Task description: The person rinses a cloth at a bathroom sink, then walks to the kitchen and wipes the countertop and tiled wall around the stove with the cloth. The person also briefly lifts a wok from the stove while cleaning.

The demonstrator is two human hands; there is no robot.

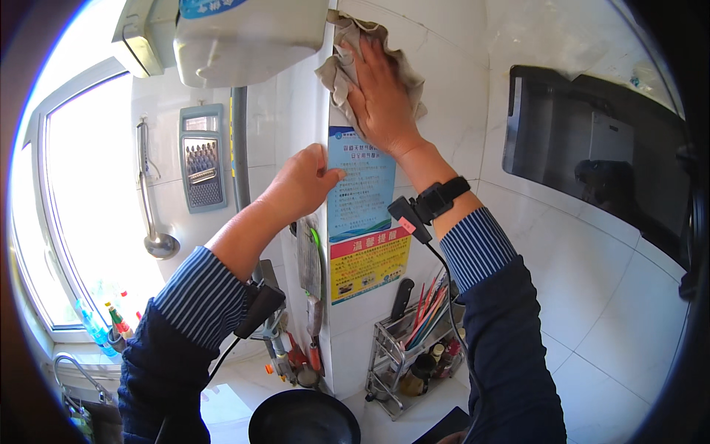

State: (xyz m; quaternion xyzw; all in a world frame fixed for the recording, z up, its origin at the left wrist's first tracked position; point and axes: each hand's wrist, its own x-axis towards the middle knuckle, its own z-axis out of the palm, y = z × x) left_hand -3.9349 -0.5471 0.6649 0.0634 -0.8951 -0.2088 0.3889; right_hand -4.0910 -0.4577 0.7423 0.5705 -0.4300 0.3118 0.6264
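Note:
My right hand (383,91) presses a crumpled grey-beige cloth (410,83) against the white tiled wall, its fingers spread over the fabric. The cloth lies just above a blue printed notice (360,194) stuck on the wall and reaches the wall's corner edge. My left hand (310,180) is at that corner beside the notice, with its fingers curled and the thumb at the notice's left edge; whether it grips the edge cannot be told. Below the blue notice is a red and yellow notice (369,263).
A range hood (588,144) juts out at right. A metal rack (383,355) with chopsticks and a black-handled knife stands below, near a black pan (305,419). A grater (204,161) and a ladle (161,244) hang at left. A white appliance (249,44) is overhead.

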